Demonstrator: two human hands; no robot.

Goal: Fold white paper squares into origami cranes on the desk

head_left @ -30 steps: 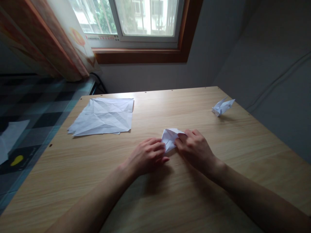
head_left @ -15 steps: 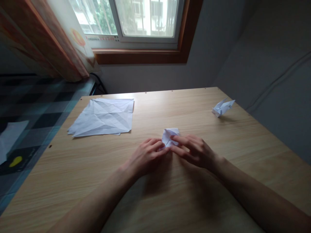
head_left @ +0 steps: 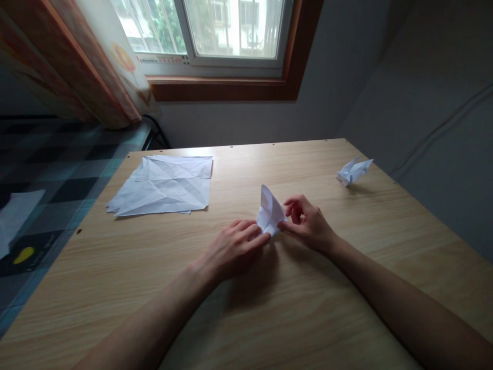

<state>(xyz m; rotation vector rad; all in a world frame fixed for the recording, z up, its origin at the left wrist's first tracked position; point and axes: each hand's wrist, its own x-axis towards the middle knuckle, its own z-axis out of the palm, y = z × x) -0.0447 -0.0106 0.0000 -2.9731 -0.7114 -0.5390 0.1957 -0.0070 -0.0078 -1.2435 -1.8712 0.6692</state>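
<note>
A small piece of folded white paper (head_left: 270,211) sits on the wooden table, one pointed flap standing up and creases visible at its base. My left hand (head_left: 239,243) holds the paper's lower left side down, thumb at its front edge and fingers bent over it. At the right edge, my right hand (head_left: 307,222) has its thumb against the paper and its index finger curled close behind, gripping that side. The fingertips of the left hand partly cover the paper's left corner.
Creased white sheets (head_left: 169,187) lie stacked at the table's back left. A folded paper bird (head_left: 353,172) stands near the right edge of the table (head_left: 239,164). Beyond the left edge is a checked cloth (head_left: 77,154); a window (head_left: 234,31) is behind.
The paper's upper flap has risen from lying low to standing up. My right hand has drawn back to the right edge, its fingers now curled. My left hand has stayed in place.
</note>
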